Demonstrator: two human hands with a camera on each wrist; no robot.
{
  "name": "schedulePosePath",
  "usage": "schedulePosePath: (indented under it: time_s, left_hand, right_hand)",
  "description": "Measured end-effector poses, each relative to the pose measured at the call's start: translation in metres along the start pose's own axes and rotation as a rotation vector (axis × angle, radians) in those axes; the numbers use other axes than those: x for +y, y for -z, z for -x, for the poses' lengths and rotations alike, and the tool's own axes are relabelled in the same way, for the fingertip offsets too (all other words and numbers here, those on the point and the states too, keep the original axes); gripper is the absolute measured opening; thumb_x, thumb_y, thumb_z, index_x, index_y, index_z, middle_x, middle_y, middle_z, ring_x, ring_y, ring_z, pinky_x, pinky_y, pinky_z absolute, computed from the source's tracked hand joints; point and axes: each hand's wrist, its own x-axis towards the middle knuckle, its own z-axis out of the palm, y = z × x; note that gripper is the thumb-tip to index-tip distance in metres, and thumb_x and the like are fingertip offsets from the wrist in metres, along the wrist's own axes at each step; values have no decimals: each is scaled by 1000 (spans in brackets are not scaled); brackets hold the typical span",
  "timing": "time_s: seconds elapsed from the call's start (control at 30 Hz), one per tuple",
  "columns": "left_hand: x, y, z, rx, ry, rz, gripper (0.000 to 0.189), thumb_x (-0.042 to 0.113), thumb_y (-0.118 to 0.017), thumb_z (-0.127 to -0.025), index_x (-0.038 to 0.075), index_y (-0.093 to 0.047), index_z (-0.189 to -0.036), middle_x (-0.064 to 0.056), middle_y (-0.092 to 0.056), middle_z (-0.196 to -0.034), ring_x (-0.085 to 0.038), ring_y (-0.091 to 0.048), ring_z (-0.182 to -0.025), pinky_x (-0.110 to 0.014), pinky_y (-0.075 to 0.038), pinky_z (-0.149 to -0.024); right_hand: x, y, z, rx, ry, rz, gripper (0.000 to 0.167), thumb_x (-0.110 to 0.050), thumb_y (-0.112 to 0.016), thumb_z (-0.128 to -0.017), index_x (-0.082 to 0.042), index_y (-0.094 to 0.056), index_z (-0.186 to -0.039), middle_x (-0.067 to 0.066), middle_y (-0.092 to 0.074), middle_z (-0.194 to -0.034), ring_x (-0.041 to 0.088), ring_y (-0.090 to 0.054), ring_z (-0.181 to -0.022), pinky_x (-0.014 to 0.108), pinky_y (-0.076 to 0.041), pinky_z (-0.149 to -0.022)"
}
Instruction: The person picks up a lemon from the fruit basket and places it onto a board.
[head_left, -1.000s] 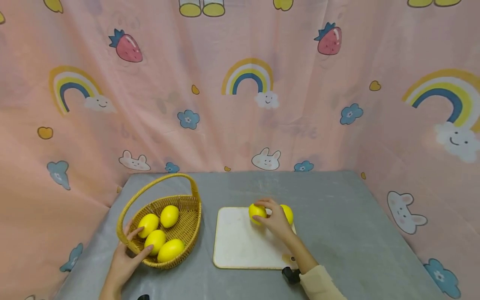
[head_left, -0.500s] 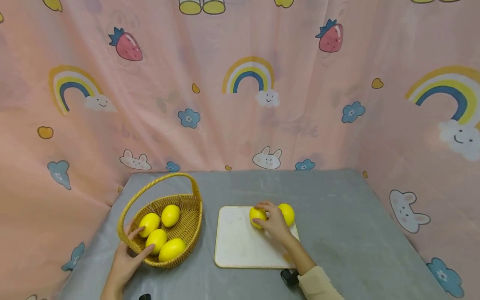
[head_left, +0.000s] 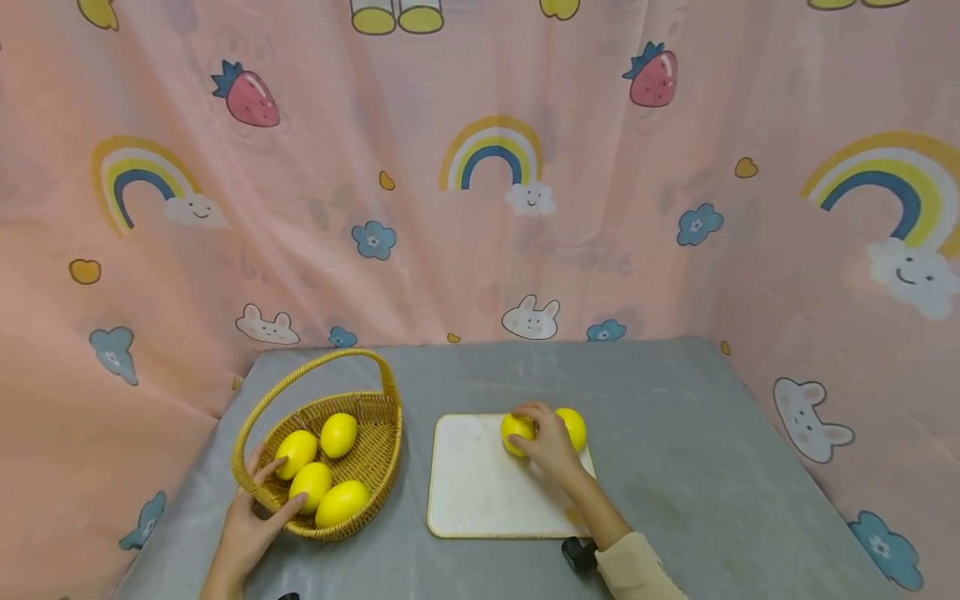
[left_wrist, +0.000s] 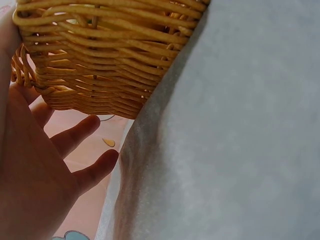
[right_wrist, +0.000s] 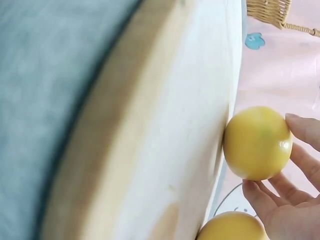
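A yellow wicker basket (head_left: 384, 450) with a tall arched handle stands at the left, several yellow lemons (head_left: 342, 503) lying inside. My left hand (head_left: 251, 521) holds its near-left rim by the handle's foot, thumb over the edge. In the left wrist view two fingers extend below the wicker basket wall (left_wrist: 100, 55). On the right, my right hand (head_left: 553, 446) pinches a lemon (head_left: 514, 435) at the back of a white board (head_left: 487, 492). The right wrist view has this lemon (right_wrist: 257, 145) against the board, thumb and fingertips on it. Another lemon (head_left: 573, 428) sits just right of that hand.
A grey cloth (head_left: 675, 483) covers the table. Pink printed curtains (head_left: 480, 267) hang behind and along both sides. A small black object (head_left: 579, 553) is by the right wrist, and part of another dark object (head_left: 288, 597) shows at the bottom edge.
The right hand has lowered slightly with its lemon, and more of the lemon beside it shows. The left hand and basket keep their place; the head view shifts a little.
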Motion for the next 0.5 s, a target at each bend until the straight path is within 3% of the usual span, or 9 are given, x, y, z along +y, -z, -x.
schedulePosePath:
  time_s: [0.27, 0.5]
  left_hand:
    - [-2, 1, 0, 1, 4, -10, 63, 10, -76, -88, -5, -47, -142, -13, -4, -167, -47, -6, -147, -71, -12, -110]
    - [1, 0, 1, 5, 6, -2, 60, 9, -76, -88, -3, -49, -141, -12, -6, -167, -43, -10, -147, -56, -15, -115]
  right_hand:
    - [-5, 4, 0, -7, 15, 27, 34, 2, -80, -80, 4, -70, -112, 16, -63, -119, 37, -57, -117, 51, -44, -103]
    - [-9, 7, 1, 1, 28, 35, 33, 2, -80, -80, 5, -70, -112, 16, -63, -119, 37, -57, -118, 52, -45, -102]
